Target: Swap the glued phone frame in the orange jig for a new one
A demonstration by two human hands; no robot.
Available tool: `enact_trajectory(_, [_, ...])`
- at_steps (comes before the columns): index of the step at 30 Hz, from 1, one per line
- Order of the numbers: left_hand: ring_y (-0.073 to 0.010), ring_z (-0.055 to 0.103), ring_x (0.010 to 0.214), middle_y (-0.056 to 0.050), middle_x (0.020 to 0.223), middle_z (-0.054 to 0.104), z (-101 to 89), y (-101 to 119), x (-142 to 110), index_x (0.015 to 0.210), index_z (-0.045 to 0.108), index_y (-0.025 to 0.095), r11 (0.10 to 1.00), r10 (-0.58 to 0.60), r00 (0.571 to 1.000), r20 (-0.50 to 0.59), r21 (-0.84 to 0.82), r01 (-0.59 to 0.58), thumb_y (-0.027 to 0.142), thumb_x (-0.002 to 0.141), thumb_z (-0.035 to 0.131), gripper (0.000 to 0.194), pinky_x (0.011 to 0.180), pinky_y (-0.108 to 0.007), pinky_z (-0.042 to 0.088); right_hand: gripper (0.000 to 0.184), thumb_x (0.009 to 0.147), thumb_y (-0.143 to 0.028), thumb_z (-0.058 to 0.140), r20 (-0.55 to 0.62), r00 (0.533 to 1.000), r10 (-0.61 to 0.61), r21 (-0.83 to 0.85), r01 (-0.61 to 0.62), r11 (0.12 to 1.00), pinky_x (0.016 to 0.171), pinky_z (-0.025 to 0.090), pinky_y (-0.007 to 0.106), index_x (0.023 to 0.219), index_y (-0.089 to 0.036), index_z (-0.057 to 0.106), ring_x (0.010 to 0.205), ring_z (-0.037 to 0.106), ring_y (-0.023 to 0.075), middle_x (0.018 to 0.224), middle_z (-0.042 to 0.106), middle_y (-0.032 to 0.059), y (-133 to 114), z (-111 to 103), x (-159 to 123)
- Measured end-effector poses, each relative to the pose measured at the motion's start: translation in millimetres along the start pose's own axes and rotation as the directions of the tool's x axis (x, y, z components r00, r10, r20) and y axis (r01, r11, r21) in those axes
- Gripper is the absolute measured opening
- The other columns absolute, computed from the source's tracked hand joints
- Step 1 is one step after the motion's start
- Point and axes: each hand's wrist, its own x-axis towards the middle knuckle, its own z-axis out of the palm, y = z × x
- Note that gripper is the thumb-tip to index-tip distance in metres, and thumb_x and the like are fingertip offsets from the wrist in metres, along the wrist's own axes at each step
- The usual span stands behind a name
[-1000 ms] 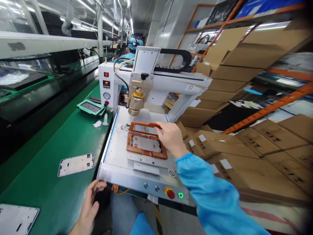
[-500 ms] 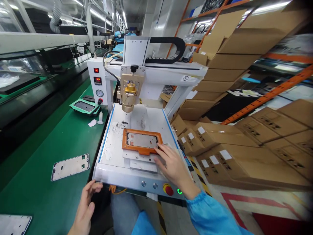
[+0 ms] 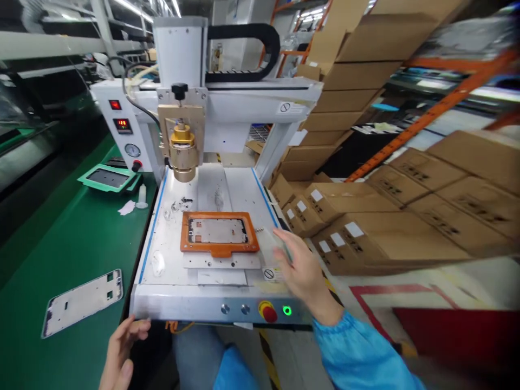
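Observation:
A metal phone frame (image 3: pixel 215 231) lies inside an orange fixture (image 3: pixel 253 238) on the white bed of a dispensing machine (image 3: pixel 179 295). To the right of the fixture, apart from it, my right hand (image 3: pixel 303 271) hovers with fingers stretched and nothing in them. My left hand (image 3: pixel 122 352) is by the machine's front left corner, fingers loosely bent and apart, holding nothing. A second phone frame (image 3: pixel 83 303) rests on the green bench beyond my left hand. Above the bed hangs the brass dispensing head (image 3: pixel 183 154), behind and left of the fixture.
On the green bench (image 3: pixel 24 260) at left stand a green fixture (image 3: pixel 108 177), a small white bottle (image 3: pixel 142 196) and a paper scrap (image 3: pixel 127 207). A red stop button (image 3: pixel 269 312) is on the machine's front. Stacked cardboard boxes (image 3: pixel 390 244) line the right side.
My right hand has left the edge of the orange fixture and moved right, away from it. The whole view has shifted, so the machine sits further left. My left hand keeps its place by the corner.

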Motion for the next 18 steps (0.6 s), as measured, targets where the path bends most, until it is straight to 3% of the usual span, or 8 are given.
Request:
enact_trajectory(2, [-0.036,0.063,0.108,-0.012,0.113,0.072,-2.3,-4.5,3.3,0.141,0.052,0.025,1.0,0.003,1.0,-0.002,0.017,-0.003,0.072,0.088,0.059,0.071,0.089,-0.043,0.049,0.028,0.103,-0.03,0.055,-0.146,0.988,0.046,-0.04,-0.052,0.998,0.113,0.049,0.047,0.129,-0.025,0.063,0.126,0.061,0.0238,0.131,0.066,0.0077,11.1,-11.8,-46.8])
enact_trajectory(3, [-0.0354,0.063,0.106,-0.011,0.111,0.072,-4.1,-6.7,5.2,0.141,0.053,0.026,1.0,-0.002,1.0,0.006,0.022,0.002,0.07,0.089,0.058,0.068,0.084,-0.041,0.049,0.025,0.101,-0.026,0.057,-0.159,0.986,0.054,-0.062,-0.065,0.996,0.11,0.051,0.048,0.125,-0.026,0.064,0.123,0.062,0.0239,0.128,0.066,0.0074,14.9,-15.0,-72.3])
enact_trajectory(6, [-0.0352,0.062,0.108,-0.01,0.113,0.073,-9.6,-10.4,10.1,0.138,0.055,0.03,0.999,-0.043,0.997,0.056,0.018,0.042,0.062,0.091,0.058,0.056,0.084,-0.042,0.048,0.033,0.098,-0.02,0.061,-0.021,1.0,0.011,-0.1,-0.013,0.995,0.11,0.05,0.055,0.13,-0.028,0.062,0.135,0.055,0.0288,0.14,0.059,0.0093,19.0,-12.9,-140.6])
enact_trajectory(8, [-0.0351,0.061,0.107,-0.01,0.116,0.072,-9.7,-9.0,9.3,0.137,0.055,0.03,0.998,-0.066,0.995,0.078,0.017,0.065,0.057,0.091,0.06,0.053,0.089,-0.044,0.048,0.045,0.095,-0.018,0.063,0.052,0.998,-0.046,-0.142,0.053,0.988,0.11,0.049,0.061,0.139,-0.029,0.057,0.146,0.044,0.0344,0.154,0.049,0.0112,18.4,-6.1,-169.0])
enact_trajectory(10, [-0.0333,0.061,0.101,-0.01,0.115,0.071,-4.2,-4.7,4.0,0.138,0.054,0.029,0.998,-0.057,0.996,0.07,0.023,0.055,0.057,0.092,0.06,0.054,0.092,-0.045,0.046,0.055,0.094,-0.019,0.064,0.064,0.994,-0.089,-0.19,0.1,0.977,0.108,0.049,0.065,0.147,-0.03,0.052,0.149,0.039,0.0386,0.159,0.043,0.0122,18.0,-0.6,-181.1])
enact_trajectory(15, [-0.0303,0.06,0.095,-0.011,0.11,0.069,22.3,10.4,-12.7,0.138,0.055,0.026,0.998,-0.028,0.999,0.044,0.049,0.026,0.06,0.095,0.057,0.055,0.092,-0.043,0.044,0.068,0.093,-0.026,0.064,0.0,0.99,-0.143,-0.224,0.14,0.964,0.102,0.047,0.069,0.157,-0.036,0.044,0.141,0.048,0.0418,0.155,0.049,0.01,22.1,2.4,-179.6])
enact_trajectory(18, [-0.0314,0.059,0.092,-0.012,0.103,0.068,32.2,21.8,-18.6,0.132,0.061,0.026,0.996,-0.044,0.992,0.121,0.08,0.035,0.067,0.092,0.059,0.057,0.086,-0.043,0.048,0.065,0.091,-0.029,0.066,-0.065,0.983,-0.171,-0.168,0.158,0.973,0.103,0.046,0.067,0.153,-0.043,0.049,0.132,0.055,0.0391,0.155,0.05,0.0051,22.1,9.2,-190.4])
